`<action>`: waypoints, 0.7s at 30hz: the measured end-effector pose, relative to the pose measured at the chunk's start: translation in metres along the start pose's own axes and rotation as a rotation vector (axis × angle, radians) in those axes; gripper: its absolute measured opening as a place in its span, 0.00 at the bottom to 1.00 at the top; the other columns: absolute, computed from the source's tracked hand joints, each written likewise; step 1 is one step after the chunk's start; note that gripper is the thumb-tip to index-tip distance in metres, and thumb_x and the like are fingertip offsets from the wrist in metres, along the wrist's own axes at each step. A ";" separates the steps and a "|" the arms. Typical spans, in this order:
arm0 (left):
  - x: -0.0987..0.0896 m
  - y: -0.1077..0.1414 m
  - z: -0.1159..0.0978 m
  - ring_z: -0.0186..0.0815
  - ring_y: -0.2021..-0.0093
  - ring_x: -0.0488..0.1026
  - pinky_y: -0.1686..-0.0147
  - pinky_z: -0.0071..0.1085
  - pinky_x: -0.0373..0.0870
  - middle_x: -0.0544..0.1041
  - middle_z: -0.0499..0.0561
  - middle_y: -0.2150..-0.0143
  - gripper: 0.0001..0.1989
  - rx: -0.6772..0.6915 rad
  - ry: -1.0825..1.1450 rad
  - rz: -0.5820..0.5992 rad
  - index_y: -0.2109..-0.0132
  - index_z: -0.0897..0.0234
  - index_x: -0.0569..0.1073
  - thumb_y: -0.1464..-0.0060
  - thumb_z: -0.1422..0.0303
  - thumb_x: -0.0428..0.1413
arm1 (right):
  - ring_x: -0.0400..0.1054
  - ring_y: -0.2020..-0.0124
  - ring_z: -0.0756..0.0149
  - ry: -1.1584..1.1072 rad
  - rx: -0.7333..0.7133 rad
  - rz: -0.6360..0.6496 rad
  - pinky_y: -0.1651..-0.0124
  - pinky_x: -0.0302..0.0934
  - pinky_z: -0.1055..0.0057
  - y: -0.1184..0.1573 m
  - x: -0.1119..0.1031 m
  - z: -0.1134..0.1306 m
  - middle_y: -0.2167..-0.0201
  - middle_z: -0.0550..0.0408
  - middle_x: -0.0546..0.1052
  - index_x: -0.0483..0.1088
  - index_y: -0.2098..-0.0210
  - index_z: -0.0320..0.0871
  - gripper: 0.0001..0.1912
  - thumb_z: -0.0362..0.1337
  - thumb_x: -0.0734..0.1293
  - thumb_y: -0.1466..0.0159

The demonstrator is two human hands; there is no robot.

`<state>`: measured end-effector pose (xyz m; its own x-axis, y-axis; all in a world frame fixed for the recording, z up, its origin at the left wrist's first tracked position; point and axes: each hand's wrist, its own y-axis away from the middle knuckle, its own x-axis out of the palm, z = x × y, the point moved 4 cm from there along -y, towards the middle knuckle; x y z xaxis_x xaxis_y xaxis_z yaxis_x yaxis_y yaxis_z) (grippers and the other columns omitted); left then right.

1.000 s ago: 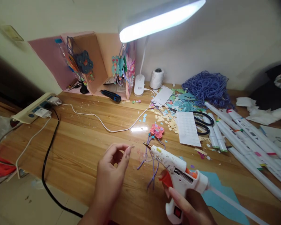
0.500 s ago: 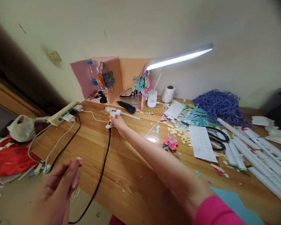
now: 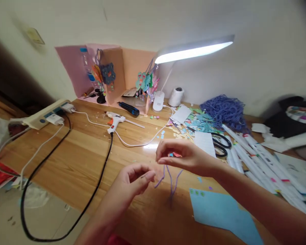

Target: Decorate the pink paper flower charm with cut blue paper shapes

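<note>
My left hand (image 3: 136,180) is closed, with thumb and forefinger pinched low over the desk. Facing it, my right hand (image 3: 180,154) also pinches, its fingertips close to the left ones. Anything between the fingers is too small to make out. Through the gap in my right hand shows part of a red flower ornament (image 3: 177,154) with a small blue star. Purple yarn strands (image 3: 170,180) trail below that hand. Whether the ornament lies behind the hand or touches it, I cannot tell. A white glue gun (image 3: 114,122) rests on the desk, left of both hands.
A black cord (image 3: 102,180) loops over the desk's front edge. Blue paper (image 3: 216,211) lies at front right. Scissors (image 3: 222,145), white markers (image 3: 257,160), paper scraps (image 3: 204,119) and purple yarn (image 3: 223,110) spread on the right. A lit lamp (image 3: 193,52) hangs above; a power strip (image 3: 47,114) is left.
My right hand has let go of the glue gun and come back to the right, near my left hand. The left hand has moved right and inward. The view has shifted.
</note>
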<state>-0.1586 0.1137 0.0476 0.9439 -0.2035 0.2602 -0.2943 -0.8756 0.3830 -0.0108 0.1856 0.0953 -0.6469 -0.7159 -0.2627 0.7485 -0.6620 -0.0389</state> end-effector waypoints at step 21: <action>0.067 -0.012 0.032 0.23 0.77 0.54 0.77 0.23 0.46 0.66 0.44 0.73 0.14 -0.215 0.105 0.463 0.67 0.67 0.71 0.50 0.59 0.61 | 0.64 0.66 0.69 -0.167 -0.068 0.206 0.61 0.59 0.71 0.074 -0.003 -0.017 0.69 0.53 0.71 0.69 0.68 0.37 0.05 0.33 0.65 0.36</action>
<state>-0.0865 0.0968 0.0322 0.6904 -0.4935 0.5290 -0.7121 -0.5924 0.3768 0.0489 0.1420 0.0770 -0.4911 -0.8642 -0.1092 0.8711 -0.4865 -0.0675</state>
